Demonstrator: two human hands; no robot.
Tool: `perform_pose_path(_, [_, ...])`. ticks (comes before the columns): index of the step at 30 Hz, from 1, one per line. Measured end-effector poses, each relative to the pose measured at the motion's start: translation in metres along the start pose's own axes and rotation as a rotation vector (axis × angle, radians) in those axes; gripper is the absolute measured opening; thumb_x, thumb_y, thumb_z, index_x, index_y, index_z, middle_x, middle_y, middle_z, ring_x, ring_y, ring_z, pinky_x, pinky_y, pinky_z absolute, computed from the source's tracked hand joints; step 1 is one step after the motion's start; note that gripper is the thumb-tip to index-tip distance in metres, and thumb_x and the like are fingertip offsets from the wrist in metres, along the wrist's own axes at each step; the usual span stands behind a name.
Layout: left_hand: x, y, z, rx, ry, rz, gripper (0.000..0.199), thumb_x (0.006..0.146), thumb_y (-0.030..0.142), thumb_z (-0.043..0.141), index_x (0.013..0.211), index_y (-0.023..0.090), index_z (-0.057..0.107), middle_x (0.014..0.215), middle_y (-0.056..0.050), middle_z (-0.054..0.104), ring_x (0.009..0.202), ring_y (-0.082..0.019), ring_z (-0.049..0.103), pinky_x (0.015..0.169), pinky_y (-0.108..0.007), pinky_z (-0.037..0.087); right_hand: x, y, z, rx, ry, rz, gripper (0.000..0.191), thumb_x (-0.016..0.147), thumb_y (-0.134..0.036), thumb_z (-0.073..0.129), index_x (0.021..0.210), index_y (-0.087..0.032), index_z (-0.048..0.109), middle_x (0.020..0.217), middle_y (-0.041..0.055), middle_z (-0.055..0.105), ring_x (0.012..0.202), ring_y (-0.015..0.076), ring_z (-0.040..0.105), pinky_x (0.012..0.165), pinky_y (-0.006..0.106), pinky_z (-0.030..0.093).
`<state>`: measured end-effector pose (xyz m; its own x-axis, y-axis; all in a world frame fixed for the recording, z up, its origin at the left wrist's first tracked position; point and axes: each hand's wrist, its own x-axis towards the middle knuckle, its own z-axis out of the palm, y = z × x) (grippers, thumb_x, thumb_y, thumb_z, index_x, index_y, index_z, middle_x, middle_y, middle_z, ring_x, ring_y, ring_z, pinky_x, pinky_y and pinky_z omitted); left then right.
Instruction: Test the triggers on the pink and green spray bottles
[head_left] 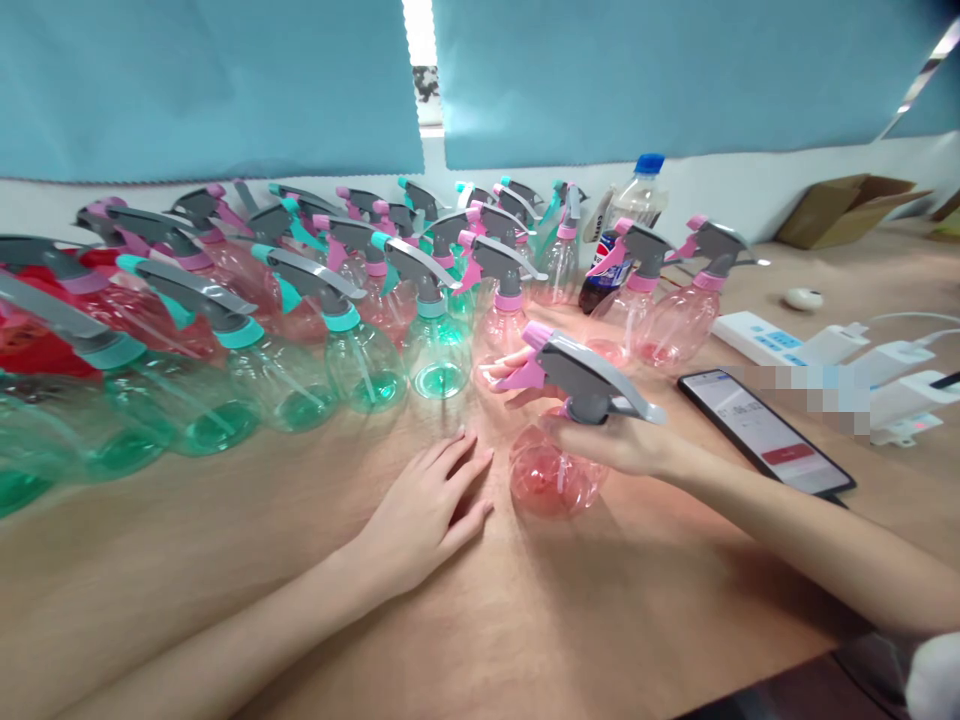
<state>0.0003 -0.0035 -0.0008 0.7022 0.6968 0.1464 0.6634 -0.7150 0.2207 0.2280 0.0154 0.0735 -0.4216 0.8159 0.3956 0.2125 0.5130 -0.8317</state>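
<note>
My right hand [600, 440] is wrapped round the neck of a pink spray bottle [555, 480] with a grey and pink trigger head. The bottle tilts slightly, its base on or just above the table; which of the two I cannot tell. To its left, my left hand [427, 510] lies on the tabletop with its fingers apart and nothing in it. Just beyond that hand stands a green spray bottle [439, 350] with a turquoise collar. Behind my right hand is another pink spray bottle [501, 325], partly hidden by the fingers.
Several green and pink spray bottles [367, 365] stand in rows at the left and back. A cola bottle [611, 240] rises behind them. On the right lie a phone [765, 430], a power strip [765, 340] with plugs, a white earbud case [802, 299] and a cardboard box [844, 215].
</note>
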Motion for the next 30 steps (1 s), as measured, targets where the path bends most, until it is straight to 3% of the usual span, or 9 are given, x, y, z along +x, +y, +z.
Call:
perform_pose_path(5, [0.0, 0.001, 0.0, -0.009, -0.025, -0.016, 0.048, 0.096, 0.037, 0.047, 0.137, 0.013, 0.05, 0.145, -0.019, 0.048, 0.135, -0.034, 0.044, 0.108, -0.054, 0.041, 0.0, 0.0, 0.001, -0.041, 0.016, -0.001, 0.038, 0.076, -0.017, 0.054, 0.111, -0.026, 0.064, 0.098, 0.0028, 0.072, 0.082, 0.0198, 0.068, 0.078, 0.036, 0.058])
perform_pose_path(11, [0.0, 0.003, -0.002, -0.034, -0.03, -0.02, 0.046, 0.095, 0.037, 0.049, 0.134, 0.013, 0.052, 0.145, -0.019, 0.049, 0.136, -0.034, 0.043, 0.108, -0.054, 0.041, -0.006, 0.008, 0.003, -0.113, 0.098, 0.022, 0.015, 0.08, -0.036, 0.067, 0.091, -0.026, 0.066, 0.084, 0.0026, 0.07, 0.085, 0.0239, 0.068, 0.075, 0.039, 0.059])
perform_pose_path(17, [-0.001, 0.004, -0.001, -0.037, -0.026, -0.022, 0.045, 0.096, 0.037, 0.048, 0.134, 0.014, 0.053, 0.145, -0.018, 0.048, 0.137, -0.032, 0.042, 0.11, -0.052, 0.04, -0.014, 0.004, 0.004, -0.195, 0.137, 0.12, 0.018, 0.079, -0.04, 0.069, 0.085, -0.024, 0.065, 0.082, 0.0031, 0.069, 0.072, 0.0213, 0.065, 0.059, 0.035, 0.057])
perform_pose_path(21, [-0.001, 0.004, -0.001, -0.02, -0.027, -0.021, 0.046, 0.096, 0.036, 0.048, 0.135, 0.012, 0.052, 0.145, -0.019, 0.047, 0.136, -0.032, 0.042, 0.11, -0.051, 0.039, -0.022, 0.003, 0.002, -0.235, 0.175, 0.151, 0.031, 0.075, -0.049, 0.071, 0.094, -0.025, 0.065, 0.094, 0.0047, 0.069, 0.083, 0.0246, 0.067, 0.071, 0.04, 0.058])
perform_pose_path(25, [-0.002, 0.004, 0.0, -0.015, -0.015, -0.015, 0.047, 0.096, 0.036, 0.048, 0.135, 0.01, 0.052, 0.146, -0.019, 0.047, 0.135, -0.032, 0.043, 0.11, -0.05, 0.039, -0.038, 0.005, 0.001, -0.407, 0.206, 0.128, 0.037, 0.072, -0.055, 0.073, 0.093, -0.025, 0.064, 0.086, 0.005, 0.067, 0.085, 0.0297, 0.066, 0.078, 0.049, 0.056])
perform_pose_path(30, [0.0, 0.004, 0.0, -0.026, -0.013, -0.014, 0.047, 0.096, 0.036, 0.048, 0.135, 0.01, 0.052, 0.145, -0.02, 0.047, 0.135, -0.032, 0.043, 0.11, -0.05, 0.039, -0.057, 0.01, 0.009, -0.477, 0.25, 0.053, 0.041, 0.076, -0.052, 0.071, 0.104, -0.024, 0.059, 0.1, 0.0085, 0.067, 0.097, 0.0323, 0.065, 0.086, 0.05, 0.053])
